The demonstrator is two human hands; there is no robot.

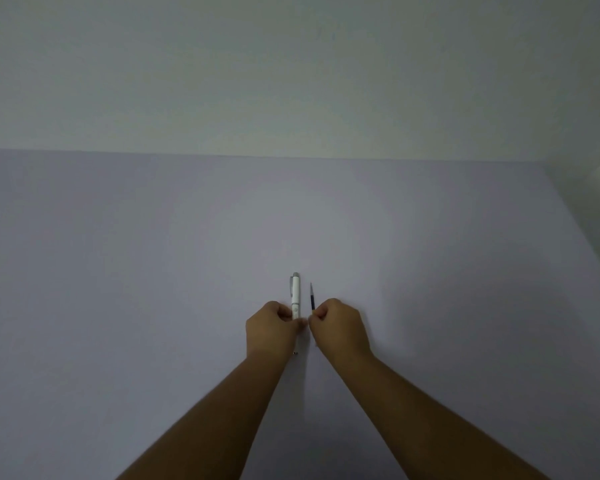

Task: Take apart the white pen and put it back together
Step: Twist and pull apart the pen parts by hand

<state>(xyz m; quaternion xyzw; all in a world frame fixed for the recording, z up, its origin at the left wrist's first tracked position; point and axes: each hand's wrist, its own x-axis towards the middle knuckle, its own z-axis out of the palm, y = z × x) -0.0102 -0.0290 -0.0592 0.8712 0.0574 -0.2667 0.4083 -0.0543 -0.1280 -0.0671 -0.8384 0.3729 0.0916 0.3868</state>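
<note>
Hands meet close together near the front middle of the pale lilac table [153,271], both forearms reaching in from the near edge. The left hand [272,325] has its fingers curled tight around the white pen barrel [295,294], which points away toward the far edge, grey clip end farthest out. A small metal tip [295,353] shows just below that hand, on the near side. The right hand [340,327] pinches a thin dark refill [312,296] between thumb and forefinger, the other fingers folded in; the refill also points to the far edge and stands just beside the barrel, apart from it. The two thumbs nearly touch. Whether barrel and refill rest on the surface or are held above it, I cannot tell.
</note>
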